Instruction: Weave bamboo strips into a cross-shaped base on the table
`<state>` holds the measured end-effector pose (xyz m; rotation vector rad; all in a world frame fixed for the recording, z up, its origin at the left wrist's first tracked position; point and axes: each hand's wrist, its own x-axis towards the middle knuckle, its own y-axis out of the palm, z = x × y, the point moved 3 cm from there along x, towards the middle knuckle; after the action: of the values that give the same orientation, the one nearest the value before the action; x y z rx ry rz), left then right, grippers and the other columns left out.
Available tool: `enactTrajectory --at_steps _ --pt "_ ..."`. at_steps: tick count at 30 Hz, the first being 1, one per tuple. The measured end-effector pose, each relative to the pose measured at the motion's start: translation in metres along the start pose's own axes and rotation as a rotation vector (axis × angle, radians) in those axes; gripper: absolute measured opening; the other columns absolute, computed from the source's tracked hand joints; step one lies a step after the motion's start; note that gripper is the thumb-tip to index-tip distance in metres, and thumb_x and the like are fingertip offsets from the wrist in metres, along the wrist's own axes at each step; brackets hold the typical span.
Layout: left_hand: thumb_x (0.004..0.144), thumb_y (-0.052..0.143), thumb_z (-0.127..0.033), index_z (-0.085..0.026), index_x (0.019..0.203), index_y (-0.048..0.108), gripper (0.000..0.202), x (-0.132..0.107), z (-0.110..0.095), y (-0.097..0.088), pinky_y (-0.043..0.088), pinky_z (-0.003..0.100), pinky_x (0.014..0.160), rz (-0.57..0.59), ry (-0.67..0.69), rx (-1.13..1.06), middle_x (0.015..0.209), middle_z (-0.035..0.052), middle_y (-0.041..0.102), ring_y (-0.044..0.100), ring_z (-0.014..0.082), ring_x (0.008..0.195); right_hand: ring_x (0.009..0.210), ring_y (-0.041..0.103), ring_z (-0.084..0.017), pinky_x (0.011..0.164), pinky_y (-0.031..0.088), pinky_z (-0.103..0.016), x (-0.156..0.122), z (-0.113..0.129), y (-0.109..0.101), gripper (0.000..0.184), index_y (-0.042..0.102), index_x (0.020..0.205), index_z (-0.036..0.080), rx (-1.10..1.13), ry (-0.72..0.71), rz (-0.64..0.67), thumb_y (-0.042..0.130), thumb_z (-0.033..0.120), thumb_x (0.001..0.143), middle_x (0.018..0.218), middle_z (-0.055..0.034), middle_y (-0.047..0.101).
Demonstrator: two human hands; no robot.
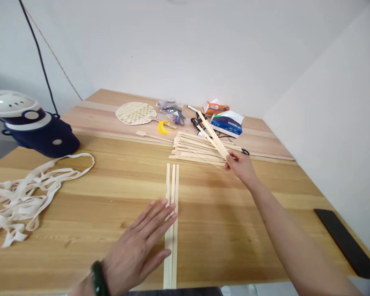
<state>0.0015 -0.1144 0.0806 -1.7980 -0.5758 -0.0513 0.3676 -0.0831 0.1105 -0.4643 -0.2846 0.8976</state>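
Three pale flat bamboo strips (177, 185) lie side by side on the wooden table, running away from me. My left hand (142, 242), a dark green bangle at its wrist, rests flat across them with fingers outstretched. Off to the right, my right hand (240, 164) pinches a few bamboo strips (214, 133) near their lower ends, and they slant up to the left. Below and behind these, a loose pile of bamboo strips (191, 148) lies crosswise. Black scissor handles (245, 152) show at the pile's right end.
A woven fan (135, 113), a yellow banana-shaped item (163, 127), bagged cables (172, 112) and tissue packs (227, 123) sit at the back. Tangled white ribbon (49, 181) and a navy-and-white container (33, 123) are on the left. A black flat bar (347, 242) lies at right.
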Motion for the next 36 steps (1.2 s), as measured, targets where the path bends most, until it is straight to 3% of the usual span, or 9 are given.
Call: enactTrajectory --at_steps 4,7,10,13,16,20,28,32,36 --pt "0.095 0.052 -0.026 -0.029 0.144 0.047 0.050 0.010 0.009 -0.025 0.044 0.035 0.112 -0.183 -0.134 -0.092 0.151 0.0032 0.048 0.049 0.0211 0.136 0.045 0.053 -0.012 0.051 0.048 -0.024 0.009 0.005 -0.001 0.016 0.065 0.075 0.019 0.082 -0.018 0.013 0.056 0.031 0.071 0.049 0.0052 0.057" --pt "0.093 0.056 -0.035 -0.033 0.126 0.064 0.034 0.037 0.021 -0.032 0.052 0.034 0.104 -0.223 -0.312 -0.394 0.136 0.0002 0.063 0.062 0.0209 0.122 0.045 0.053 -0.012 0.051 0.049 -0.025 0.014 0.004 -0.001 0.020 0.065 0.077 0.019 0.167 -0.016 0.039 0.059 0.037 0.070 0.052 0.0041 0.059" --pt "0.087 0.064 -0.039 -0.027 0.109 0.074 0.027 0.083 0.029 -0.018 0.050 0.044 0.106 -0.149 -0.601 -0.939 0.123 0.0046 0.070 0.064 0.0260 0.119 0.048 0.055 -0.012 0.051 0.051 -0.027 0.018 0.006 0.000 0.024 0.066 0.078 0.019 0.258 0.002 0.072 0.063 0.040 0.068 0.060 0.0014 0.063" --pt "0.079 0.075 -0.022 -0.014 0.091 0.074 0.015 0.137 0.028 0.013 0.049 0.040 0.106 -0.140 -1.014 -1.704 0.109 0.0149 0.074 0.070 0.0254 0.105 0.050 0.056 -0.012 0.051 0.053 -0.027 0.018 0.011 0.001 0.025 0.066 0.077 0.019 0.334 0.023 0.101 0.066 0.040 0.066 0.068 -0.0006 0.065" --pt "0.081 0.072 -0.020 -0.012 0.075 0.068 0.010 0.190 0.027 0.038 0.055 0.039 0.095 -0.153 -1.051 -1.822 0.087 0.0153 0.074 0.073 0.0212 0.081 0.052 0.057 -0.011 0.052 0.053 -0.027 0.013 0.018 0.002 0.027 0.066 0.077 0.019 0.388 0.030 0.140 0.069 0.042 0.065 0.074 -0.0015 0.066" --pt "0.087 0.066 -0.021 -0.015 0.076 0.065 0.012 0.231 0.025 0.053 0.056 0.028 0.087 -0.313 -0.952 -1.905 0.084 0.0078 0.072 0.070 0.0137 0.077 0.056 0.059 -0.013 0.057 0.055 -0.029 -0.001 0.024 0.005 0.030 0.067 0.082 0.019 0.405 0.036 0.231 0.069 0.045 0.066 0.072 -0.0007 0.066" --pt "0.085 0.071 -0.022 -0.011 0.078 0.065 0.014 0.226 0.036 0.063 0.054 0.028 0.073 -0.475 -0.941 -1.820 0.075 0.0025 0.067 0.063 0.0125 0.067 0.057 0.055 -0.012 0.063 0.049 -0.026 -0.032 0.030 0.020 0.017 0.070 0.072 0.019 0.285 0.020 0.446 0.068 0.036 0.071 0.060 0.0039 0.061" --pt "0.094 0.062 -0.032 -0.013 0.107 0.063 0.023 0.211 0.042 0.066 0.058 0.034 0.076 -0.455 -1.044 -1.788 0.104 0.0056 0.066 0.065 0.0161 0.087 0.057 0.056 -0.013 0.059 0.048 -0.025 -0.034 0.020 0.029 0.014 0.069 0.070 0.021 0.259 0.031 0.438 0.065 0.034 0.071 0.058 0.0045 0.062" --pt "0.093 0.061 -0.021 -0.011 0.097 0.065 0.011 0.199 0.040 0.059 0.059 0.034 0.079 -0.462 -1.075 -1.813 0.095 0.0060 0.070 0.068 0.0161 0.084 0.054 0.060 -0.015 0.053 0.049 -0.026 -0.037 0.011 0.035 0.014 0.068 0.071 0.021 0.248 0.077 0.396 0.064 0.034 0.070 0.061 0.0031 0.066"
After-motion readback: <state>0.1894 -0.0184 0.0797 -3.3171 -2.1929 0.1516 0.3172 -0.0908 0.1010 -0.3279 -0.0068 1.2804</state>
